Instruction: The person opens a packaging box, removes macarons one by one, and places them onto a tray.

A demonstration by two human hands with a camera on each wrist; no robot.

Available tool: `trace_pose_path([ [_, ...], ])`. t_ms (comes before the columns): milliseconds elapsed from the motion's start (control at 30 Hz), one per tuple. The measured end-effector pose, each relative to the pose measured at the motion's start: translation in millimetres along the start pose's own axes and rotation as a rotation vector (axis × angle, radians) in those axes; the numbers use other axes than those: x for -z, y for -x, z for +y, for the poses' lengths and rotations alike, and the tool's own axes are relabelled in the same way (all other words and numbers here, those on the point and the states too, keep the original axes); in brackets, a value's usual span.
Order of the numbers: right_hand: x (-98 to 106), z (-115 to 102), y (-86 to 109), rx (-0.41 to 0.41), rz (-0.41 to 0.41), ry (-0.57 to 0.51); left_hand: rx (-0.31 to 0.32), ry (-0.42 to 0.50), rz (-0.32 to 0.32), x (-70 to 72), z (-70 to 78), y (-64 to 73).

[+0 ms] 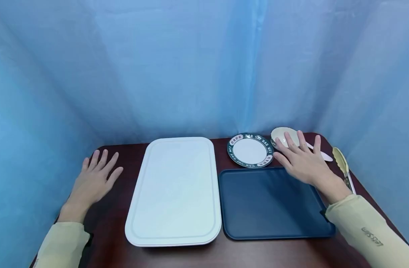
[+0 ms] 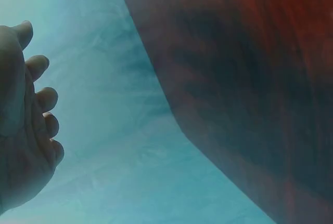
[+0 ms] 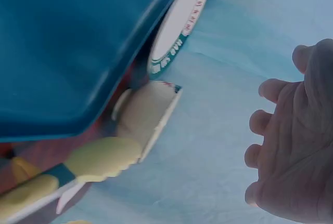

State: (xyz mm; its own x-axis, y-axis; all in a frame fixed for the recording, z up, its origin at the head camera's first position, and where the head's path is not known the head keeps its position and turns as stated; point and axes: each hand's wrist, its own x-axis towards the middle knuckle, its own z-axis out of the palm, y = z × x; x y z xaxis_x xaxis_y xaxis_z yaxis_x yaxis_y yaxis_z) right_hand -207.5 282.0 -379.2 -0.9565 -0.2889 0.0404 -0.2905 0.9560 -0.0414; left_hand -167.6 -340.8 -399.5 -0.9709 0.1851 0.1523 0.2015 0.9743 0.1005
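My left hand point(image 1: 93, 182) hovers over the left side of the table, fingers spread and holding nothing. In the left wrist view the same hand point(image 2: 26, 125) shows its palm, with bare dark wood beside it. My right hand point(image 1: 303, 162) is spread out above the back right, partly covering a white bowl point(image 1: 280, 134) and a white spoon point(image 1: 326, 156). A plate point(image 1: 249, 150) with a green lettered rim lies left of that hand. Below it is a dark blue tray point(image 1: 271, 204). To the right lie tongs point(image 1: 340, 160) with yellowish heads. The right wrist view shows the empty palm point(image 3: 299, 151).
A white box with a flat lid point(image 1: 174, 190) stands mid-table, left of the blue tray. The dark wooden table point(image 1: 107, 238) ends at blue curtains point(image 1: 177, 70) behind and on both sides.
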Motion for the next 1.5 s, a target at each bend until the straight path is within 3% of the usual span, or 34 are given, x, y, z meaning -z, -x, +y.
trace_pose_path([
  [133, 11.2, -7.9, -5.8, 0.034, 0.026, 0.005, -0.020, -0.007, 0.025, 7.6, 0.7, -8.6],
  [267, 25.3, -22.4, -9.6, 0.092, 0.093, -0.013, -0.034, 0.030, 0.033, 26.0, 5.5, -17.3],
  [333, 31.7, -30.1, -11.4, 0.127, 0.125, -0.054, -0.018, 0.096, 0.020, 35.3, 10.6, -19.8],
  [433, 38.8, -37.7, -11.6, 0.169, 0.139, -0.209, 0.009, 0.265, -0.030, 40.7, 21.3, -23.5],
  [567, 37.8, -46.3, -9.4, 0.202, 0.061, -0.519, 0.035, 0.480, -0.108, 35.1, 33.3, -24.4],
  [667, 28.2, -57.9, -11.7, 0.197, -0.019, -0.725, 0.053, 0.566, -0.147, 30.1, 35.8, -21.0],
  [800, 12.8, -76.6, -16.4, 0.188, -0.056, -0.905, 0.045, 0.670, -0.180, 21.1, 36.2, -16.3],
  [1033, -12.8, -100.1, -12.0, 0.173, -0.166, -1.141, 0.049, 0.896, -0.296, -7.1, 42.7, -1.1],
  [1233, -32.9, -114.0, -7.4, 0.190, -0.252, -1.301, 0.044, 1.066, -0.339, -17.8, 38.9, 5.0],
  [1367, -43.0, -122.9, -7.4, 0.208, -0.276, -1.343, 0.047, 1.126, -0.350, -23.5, 33.9, 4.6],
  [1500, -49.6, -129.6, -7.8, 0.192, -0.296, -1.373, 0.089, 1.151, -0.356, -28.6, 31.4, 5.6],
])
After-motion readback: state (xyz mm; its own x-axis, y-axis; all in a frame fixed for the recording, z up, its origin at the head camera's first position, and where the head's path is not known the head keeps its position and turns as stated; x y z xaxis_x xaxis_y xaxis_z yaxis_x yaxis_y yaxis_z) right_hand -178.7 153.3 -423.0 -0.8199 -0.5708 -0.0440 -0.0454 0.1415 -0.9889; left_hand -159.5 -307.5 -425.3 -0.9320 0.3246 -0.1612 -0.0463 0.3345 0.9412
